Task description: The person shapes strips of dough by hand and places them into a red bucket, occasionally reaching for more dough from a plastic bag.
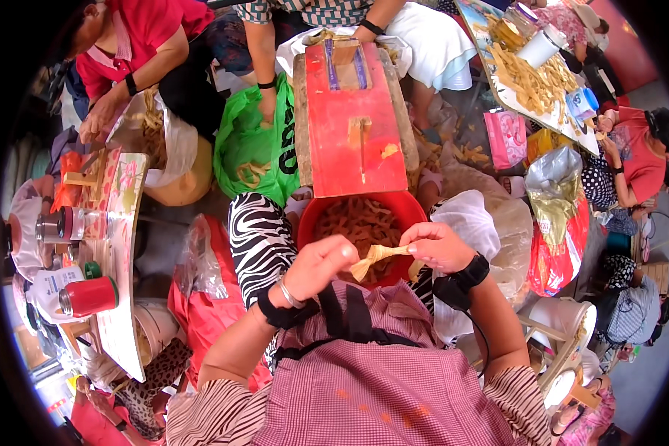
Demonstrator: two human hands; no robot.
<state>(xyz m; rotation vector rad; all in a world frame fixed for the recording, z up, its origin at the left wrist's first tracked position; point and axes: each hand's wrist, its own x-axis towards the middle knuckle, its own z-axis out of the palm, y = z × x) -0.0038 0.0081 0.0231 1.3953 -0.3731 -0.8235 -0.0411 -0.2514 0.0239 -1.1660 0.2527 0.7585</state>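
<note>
Over a red plastic tub (308, 223) of brownish folded pieces (357, 219), my two hands hold a pale yellow, twisted, folded strip (379, 254). My left hand (323, 264) is closed at its left end, thumb raised. My right hand (435, 249) pinches the right end. Beyond the tub, a red board (342, 134) lies on a wooden base, with a small upright wooden piece (360, 134) on it.
Co-workers sit around me, one (137, 44) back left, one (267, 37) across, another (639, 149) at right. A green bag (241, 149), a red bag (193, 297), a side board (126, 327) with jars and a table (513, 89) heaped with yellow strips surround me.
</note>
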